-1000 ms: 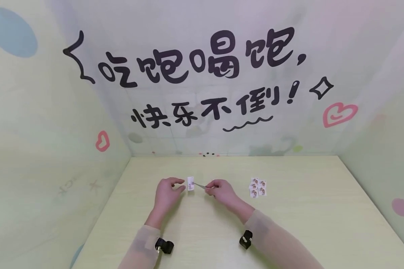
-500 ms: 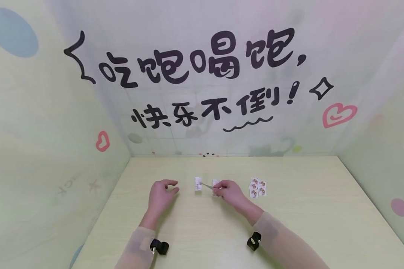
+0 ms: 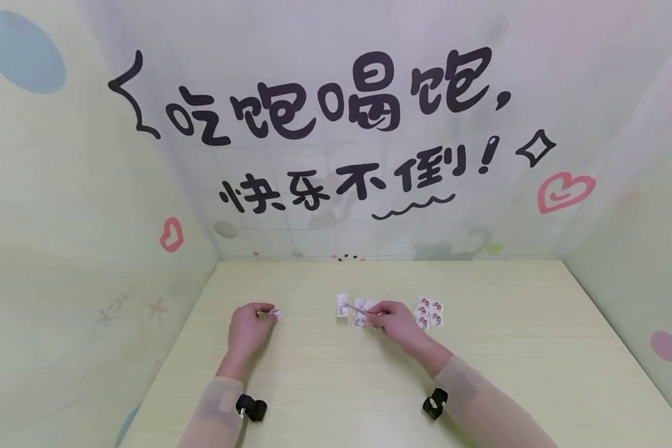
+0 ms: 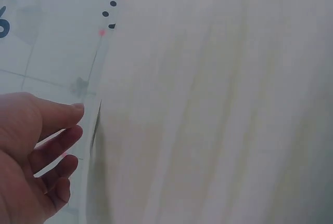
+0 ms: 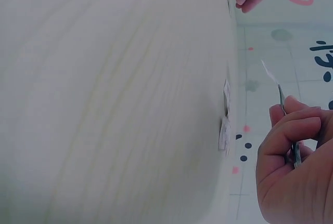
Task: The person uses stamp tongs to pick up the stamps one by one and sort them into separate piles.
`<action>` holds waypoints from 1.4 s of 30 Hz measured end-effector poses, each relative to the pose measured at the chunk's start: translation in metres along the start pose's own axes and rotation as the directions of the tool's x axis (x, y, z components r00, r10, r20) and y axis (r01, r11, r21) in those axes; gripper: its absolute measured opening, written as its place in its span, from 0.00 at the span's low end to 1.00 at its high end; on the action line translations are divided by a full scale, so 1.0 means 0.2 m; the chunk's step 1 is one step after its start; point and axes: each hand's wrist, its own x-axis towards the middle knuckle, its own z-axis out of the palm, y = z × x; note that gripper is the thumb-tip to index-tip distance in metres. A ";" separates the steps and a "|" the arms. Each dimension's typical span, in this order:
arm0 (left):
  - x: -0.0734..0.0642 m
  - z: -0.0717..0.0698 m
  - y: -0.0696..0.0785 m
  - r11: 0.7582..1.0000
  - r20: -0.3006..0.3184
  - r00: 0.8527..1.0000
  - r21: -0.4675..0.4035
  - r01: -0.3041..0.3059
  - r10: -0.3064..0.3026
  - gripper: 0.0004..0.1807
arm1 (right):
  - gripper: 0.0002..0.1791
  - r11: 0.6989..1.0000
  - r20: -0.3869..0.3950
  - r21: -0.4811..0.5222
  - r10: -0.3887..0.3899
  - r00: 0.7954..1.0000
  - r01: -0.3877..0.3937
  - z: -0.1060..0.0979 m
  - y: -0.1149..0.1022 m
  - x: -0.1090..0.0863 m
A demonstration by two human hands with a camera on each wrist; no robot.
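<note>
My right hand (image 3: 394, 320) grips tweezers (image 5: 282, 96). Their tips hold a small white printed paper piece (image 3: 342, 305) upright, with its shadow falling just below. In the right wrist view the piece shows nearly edge-on. Under and beside my right fingers lie several similar pieces (image 3: 359, 313), partly hidden by the hand. My left hand (image 3: 250, 326) is over the left part of the table with loosely bent fingers. Just past its fingertips lies another small printed piece (image 3: 277, 314). The left wrist view shows nothing between the left thumb and fingers.
A cluster of several small pieces with a coloured picture (image 3: 429, 312) lies right of my right hand. The pale wooden table (image 3: 336, 386) meets printed walls at the back and both sides. Dark lettering covers the back wall (image 3: 302, 236).
My right hand has moved right, carrying the paper piece in the tweezers past the middle. My left hand has drawn back to the left, uncovering a small piece at its fingertips.
</note>
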 end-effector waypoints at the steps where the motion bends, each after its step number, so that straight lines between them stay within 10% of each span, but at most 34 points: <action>1: 0.00 0.00 -0.01 1.000 0.002 1.000 0.010 0.006 -0.006 0.15 | 0.05 1.000 -0.002 0.003 0.001 1.000 -0.001 -0.01 0.01 0.00; 42: 0.08 -0.07 0.00 0.963 0.106 0.994 0.269 0.003 -0.033 0.09 | 0.03 0.990 -0.037 -0.133 0.044 0.998 -0.048 -0.05 0.02 -0.03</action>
